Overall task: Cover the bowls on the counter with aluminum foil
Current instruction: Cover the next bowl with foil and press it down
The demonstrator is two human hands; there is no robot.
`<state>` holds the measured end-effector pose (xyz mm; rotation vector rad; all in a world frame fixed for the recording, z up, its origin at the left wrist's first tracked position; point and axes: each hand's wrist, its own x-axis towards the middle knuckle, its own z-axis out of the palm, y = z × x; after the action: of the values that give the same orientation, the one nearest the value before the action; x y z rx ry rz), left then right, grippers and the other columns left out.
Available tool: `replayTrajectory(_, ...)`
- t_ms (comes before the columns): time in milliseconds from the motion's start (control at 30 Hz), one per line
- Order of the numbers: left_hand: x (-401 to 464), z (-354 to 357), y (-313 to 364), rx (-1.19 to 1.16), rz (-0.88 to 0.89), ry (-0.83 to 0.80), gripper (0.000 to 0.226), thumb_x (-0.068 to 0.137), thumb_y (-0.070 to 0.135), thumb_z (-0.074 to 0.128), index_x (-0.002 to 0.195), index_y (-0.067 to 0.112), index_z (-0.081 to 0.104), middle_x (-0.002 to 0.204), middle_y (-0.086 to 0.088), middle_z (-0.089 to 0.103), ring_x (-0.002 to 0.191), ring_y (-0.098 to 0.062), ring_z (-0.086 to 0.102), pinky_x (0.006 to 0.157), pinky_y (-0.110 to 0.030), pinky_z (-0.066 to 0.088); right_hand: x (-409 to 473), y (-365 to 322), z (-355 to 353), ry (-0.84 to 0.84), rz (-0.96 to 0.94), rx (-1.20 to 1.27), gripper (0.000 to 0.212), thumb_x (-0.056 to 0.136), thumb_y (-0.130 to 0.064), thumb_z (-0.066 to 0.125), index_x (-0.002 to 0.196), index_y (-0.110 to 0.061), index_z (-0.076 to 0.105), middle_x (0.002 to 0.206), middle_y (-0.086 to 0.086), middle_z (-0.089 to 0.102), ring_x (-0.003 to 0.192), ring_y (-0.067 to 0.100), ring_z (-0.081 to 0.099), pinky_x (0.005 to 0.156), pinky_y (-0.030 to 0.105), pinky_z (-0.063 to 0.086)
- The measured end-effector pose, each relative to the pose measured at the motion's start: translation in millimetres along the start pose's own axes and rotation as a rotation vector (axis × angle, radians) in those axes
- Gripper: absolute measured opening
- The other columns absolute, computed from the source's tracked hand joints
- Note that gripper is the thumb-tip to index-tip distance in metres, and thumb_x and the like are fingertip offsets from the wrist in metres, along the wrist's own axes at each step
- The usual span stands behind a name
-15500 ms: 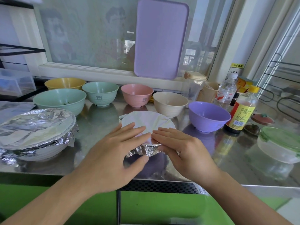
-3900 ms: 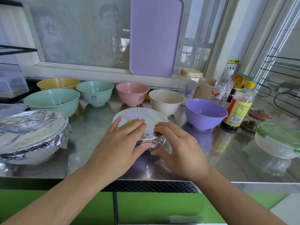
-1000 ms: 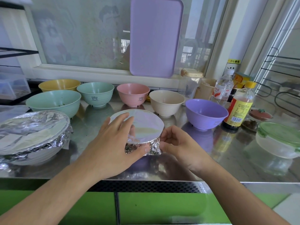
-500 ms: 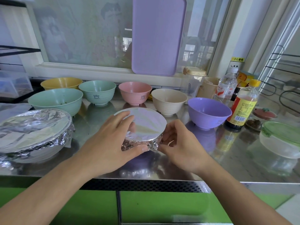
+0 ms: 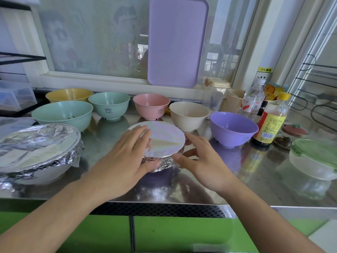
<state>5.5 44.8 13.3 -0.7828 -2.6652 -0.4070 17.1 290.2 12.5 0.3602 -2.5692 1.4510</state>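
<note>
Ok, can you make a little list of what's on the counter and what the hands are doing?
being wrapped: small foil-covered bowl, front middle
left hand: rests on the foil top, thumb pressing the crumpled side
right hand: open, cupped beside the bowl's right side
already covered: big foil-covered bowl, left
still uncovered: yellow bowl, two green bowls, pink bowl, cream bowl, purple bowl
</note>
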Motion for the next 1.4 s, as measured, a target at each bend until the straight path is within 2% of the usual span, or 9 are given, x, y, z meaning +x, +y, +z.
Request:
replayTrajectory(133, 1.4, -9.2, 2.1, -0.193, -0.141, 0.018, 0.12, 0.079, 0.077, 0.064, 0.166, 0.031, -0.003, 0.167, 0.025, -0.019, 0.156, 0.0, -0.004, 0.122, -0.034, 0.017, 4.3, -6.4, 4.6, 0.08, 0.129, 0.142, 0.028, 0.088, -0.057, 0.064, 0.113, -0.045, 0.061, 0.125, -0.004, 0.057, 0.116, 0.013, 0.06, 0.102, 0.036, 0.05)
replayTrajectory(267, 11.9, -8.3, 1.5, -0.35, -0.363, 0.031, 0.156, 0.051, 0.074, 0.09, 0.164, 0.033, -0.009, 0.168, 0.023, -0.013, 0.156, -0.003, 0.004, 0.125, -0.035, 0.021, 11.5, -18.9, 19.3, 0.058, 0.135, 0.154, 0.014, 0.106, -0.035, 0.054, 0.116, -0.043, 0.049, 0.123, -0.027, 0.047, 0.113, -0.002, 0.044, 0.09, 0.008, 0.035)
replayTrajectory(400, 14.5, 9.7, 1.4, -0.441, -0.415, 0.101, 0.127, 0.04, 0.077, 0.092, 0.139, 0.022, 0.035, 0.138, 0.009, 0.038, 0.122, -0.004, 0.045, 0.089, -0.019, 0.041, 14.7, -17.7, 42.2, 0.096, 0.145, 0.236, 0.065, 0.109, -0.032, 0.048, 0.166, -0.028, 0.019, 0.15, -0.026, 0.035, 0.132, -0.009, 0.034, 0.107, 0.016, 0.028)
replayTrajectory(500, 13.2, 13.6, 0.0, -0.448, -0.413, 0.124, 0.143, 0.036, 0.084, 0.088, 0.149, 0.021, 0.029, 0.141, 0.012, 0.037, 0.125, -0.005, 0.046, 0.097, -0.028, 0.043, 16.6, -18.2, 58.2, 0.211, 0.173, 0.315, 0.065, 0.098, -0.034, 0.049, 0.16, -0.031, 0.027, 0.153, -0.009, 0.053, 0.137, 0.009, 0.051, 0.12, 0.037, 0.039)
replayTrajectory(667, 12.1, 15.9, -0.6, -0.432, -0.415, 0.126, 0.166, 0.033, 0.09, 0.082, 0.164, 0.017, 0.012, 0.159, 0.007, 0.029, 0.139, -0.009, 0.04, 0.104, -0.027, 0.039, 19.9, -15.3, 69.2, 0.281, 0.224, 0.482, 0.051, 0.09, -0.031, 0.05, 0.141, -0.037, 0.047, 0.129, -0.01, 0.07, 0.121, 0.014, 0.067, 0.11, 0.049, 0.051)
replayTrajectory(900, 13.9, 8.3, 6.2, -0.318, -0.427, 0.084, 0.169, 0.038, 0.083, 0.084, 0.166, 0.015, -0.002, 0.169, 0.003, 0.018, 0.149, -0.015, 0.031, 0.111, -0.031, 0.036, 21.6, -11.7, 72.9, 0.275, 0.362, 0.676, 0.037, 0.095, -0.035, 0.054, 0.132, -0.035, 0.059, 0.119, -0.008, 0.076, 0.113, 0.015, 0.072, 0.106, 0.047, 0.056)
replayTrajectory(1100, 11.3, 9.0, -0.9, -0.359, -0.418, 0.086, 0.161, 0.034, 0.081, 0.09, 0.162, 0.019, 0.016, 0.157, 0.003, 0.04, 0.138, -0.014, 0.043, 0.098, -0.029, 0.041, 19.6, -15.7, 70.3, 0.266, 0.399, 0.645, 0.036, 0.103, -0.041, 0.052, 0.138, -0.034, 0.057, 0.12, -0.009, 0.076, 0.112, 0.013, 0.072, 0.104, 0.043, 0.057)
replayTrajectory(1233, 8.7, 3.8, -5.8, -0.408, -0.419, 0.057, 0.165, 0.039, 0.067, 0.098, 0.166, 0.025, 0.001, 0.167, 0.008, 0.029, 0.149, -0.01, 0.032, 0.116, -0.028, 0.031, 22.7, -17.0, 56.6, 0.227, 0.411, 0.599, 0.056, 0.093, -0.061, 0.056, 0.139, -0.03, 0.058, 0.124, -0.015, 0.074, 0.115, 0.008, 0.07, 0.108, 0.041, 0.051)
replayTrajectory(1400, 8.4, 2.8, 1.3, -0.431, -0.383, 0.077, 0.131, 0.05, 0.052, 0.102, 0.153, 0.023, 0.028, 0.12, 0.035, 0.038, 0.109, 0.011, 0.035, 0.082, -0.005, 0.032, 27.2, -21.3, 38.8, 0.26, 0.304, 0.548, 0.049, 0.111, -0.037, 0.043, 0.159, -0.04, 0.035, 0.145, -0.02, 0.051, 0.112, -0.002, 0.059, 0.089, 0.018, 0.042)
